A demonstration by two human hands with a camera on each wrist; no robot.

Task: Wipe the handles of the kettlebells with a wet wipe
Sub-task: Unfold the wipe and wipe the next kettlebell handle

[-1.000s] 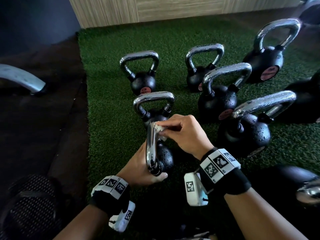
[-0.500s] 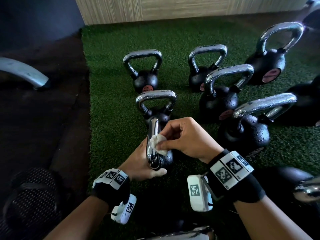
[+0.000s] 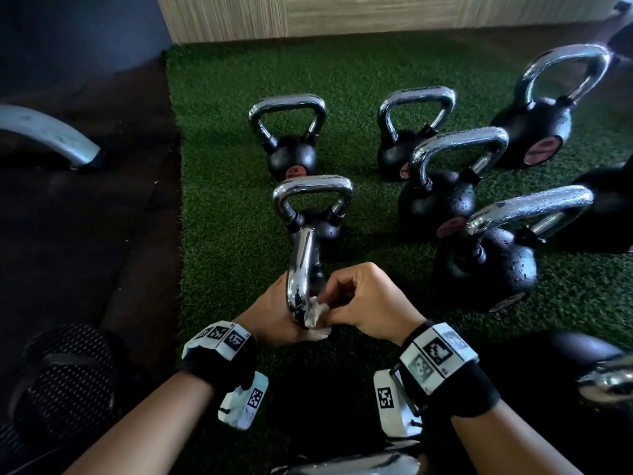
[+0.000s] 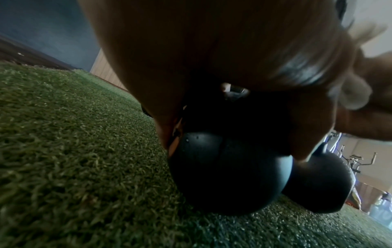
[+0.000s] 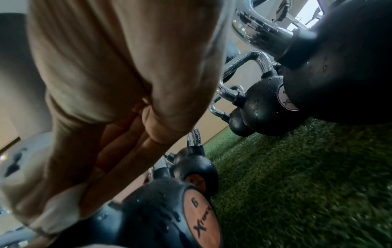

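Note:
A small black kettlebell [image 4: 229, 176] stands on the green turf, its chrome handle [image 3: 303, 269] seen edge-on in the head view. My left hand [image 3: 270, 313] grips it from the left, near the handle's near end. My right hand [image 3: 370, 299] pinches a crumpled white wet wipe [image 3: 317, 315] against the near, lower part of that handle. The right wrist view shows the wipe [image 5: 59, 213] under my fingers and the kettlebell's orange label marked 6 [image 5: 197, 216]. The left hand's fingers are mostly hidden behind the handle.
Several other chrome-handled kettlebells stand close by: one just behind [image 3: 313, 197], a wet one to the right [image 3: 486, 262], more further back [image 3: 291, 145]. Another lies at the lower right [image 3: 603, 378]. Dark rubber floor [image 3: 85, 234] and a grey curved bar [image 3: 44, 135] lie to the left.
My right hand has slid the wipe along the handle from its far top end down to the near end. The left hand has kept its hold on the kettlebell.

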